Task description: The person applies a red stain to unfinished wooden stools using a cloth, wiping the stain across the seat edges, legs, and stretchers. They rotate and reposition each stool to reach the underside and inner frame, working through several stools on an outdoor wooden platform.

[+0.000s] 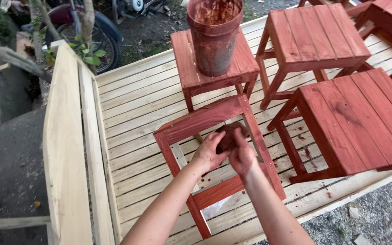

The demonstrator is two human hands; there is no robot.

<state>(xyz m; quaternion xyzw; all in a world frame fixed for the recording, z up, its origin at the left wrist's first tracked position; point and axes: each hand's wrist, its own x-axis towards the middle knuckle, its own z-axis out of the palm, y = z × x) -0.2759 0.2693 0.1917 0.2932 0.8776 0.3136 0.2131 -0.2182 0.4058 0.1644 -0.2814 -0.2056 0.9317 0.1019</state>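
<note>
Both hands, left hand (209,152) and right hand (241,154), closed round a stain-soaked rag (230,136) above the red stool frame (205,120). Soft, limp, probably slippery-wet; best bunched whole in the palm.

Pale slatted wooden platform (137,109) bearing several red-stained stools: one frame without a seat (218,159) near the front edge, one stool (214,68) towards the back edge, two (314,41) (355,122) along the right side. A raised plank rail (64,149) borders the left edge. Red drips (307,152) mark the slats near the front right corner.
</note>
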